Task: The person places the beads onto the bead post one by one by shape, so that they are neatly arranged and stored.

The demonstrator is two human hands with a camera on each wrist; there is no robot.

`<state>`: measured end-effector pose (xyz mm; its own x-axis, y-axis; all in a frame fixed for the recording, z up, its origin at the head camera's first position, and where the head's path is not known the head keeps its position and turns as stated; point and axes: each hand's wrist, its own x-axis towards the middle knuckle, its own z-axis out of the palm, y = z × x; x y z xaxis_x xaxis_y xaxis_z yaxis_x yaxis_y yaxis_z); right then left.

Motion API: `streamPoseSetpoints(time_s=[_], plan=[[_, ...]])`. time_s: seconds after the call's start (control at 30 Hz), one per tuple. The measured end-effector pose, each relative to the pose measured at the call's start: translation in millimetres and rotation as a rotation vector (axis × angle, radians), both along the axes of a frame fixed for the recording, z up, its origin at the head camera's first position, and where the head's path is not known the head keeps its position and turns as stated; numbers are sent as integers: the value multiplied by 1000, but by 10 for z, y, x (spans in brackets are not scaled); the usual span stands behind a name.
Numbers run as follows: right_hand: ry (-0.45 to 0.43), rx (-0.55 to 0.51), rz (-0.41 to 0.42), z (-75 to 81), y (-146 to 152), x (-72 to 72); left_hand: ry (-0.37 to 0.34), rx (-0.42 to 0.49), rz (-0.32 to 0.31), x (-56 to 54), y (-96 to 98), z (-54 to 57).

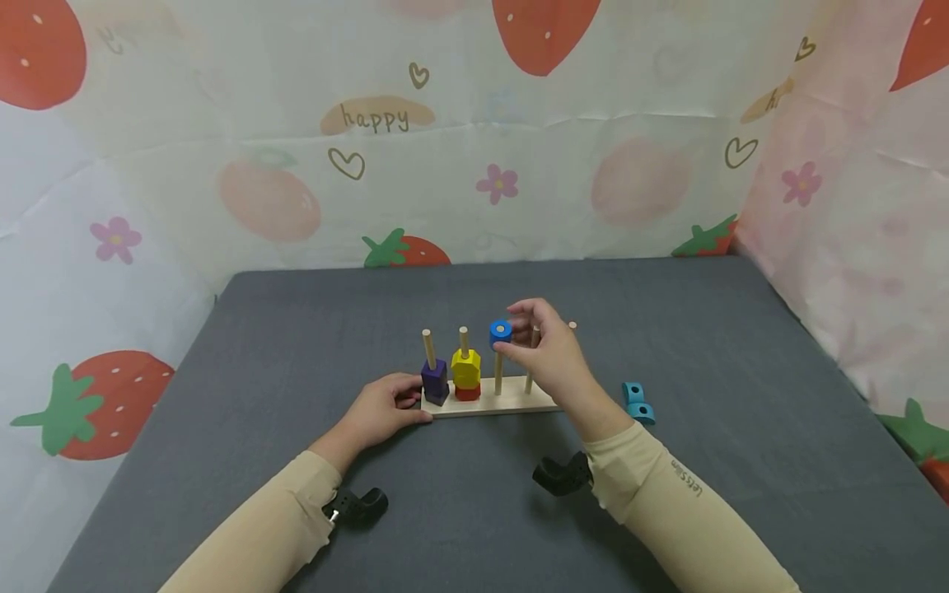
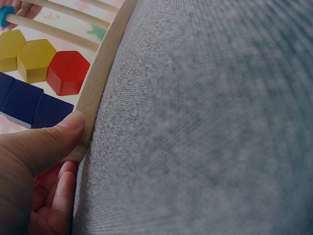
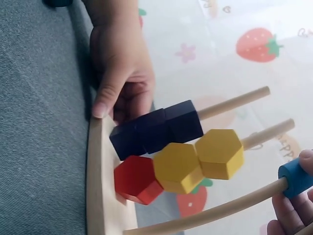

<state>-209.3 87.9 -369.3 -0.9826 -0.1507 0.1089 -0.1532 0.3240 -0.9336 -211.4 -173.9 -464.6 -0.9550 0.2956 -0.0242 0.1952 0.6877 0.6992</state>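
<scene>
At the middle of the table lies a wooden peg board (image 1: 489, 405) with several upright pegs. My left hand (image 1: 381, 405) grips its left end, thumb (image 2: 63, 129) on the front edge. My right hand (image 1: 556, 354) pinches a blue ring (image 1: 500, 332) around the top of the third peg (image 3: 234, 208); its hole shows the peg end. Dark blue square blocks (image 3: 156, 129) are stacked on the leftmost peg. Beside them, two yellow hexagonal blocks (image 1: 466, 368) sit above a red hexagonal block (image 1: 468, 394). The right hand partly hides the two pegs on the right.
Two light blue pieces (image 1: 638, 403) with holes lie on the grey tablecloth (image 1: 712, 362), right of the board. Black wrist cameras (image 1: 561, 474) hang under both sleeves. A strawberry-printed curtain (image 1: 549, 214) stands behind and beside the table.
</scene>
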Motion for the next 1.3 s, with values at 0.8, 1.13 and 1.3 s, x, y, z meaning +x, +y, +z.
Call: streamPoseSetpoints(time_s=[0.8, 1.13, 1.3], plan=[[-162, -63, -57, -388, -29, 28, 30, 10, -13, -1, 4, -28], [-225, -59, -69, -600, -40, 4, 19, 10, -18, -5, 1, -14], [-242, -38, -77, -701, -40, -17, 17, 6, -21, -8, -5, -12]])
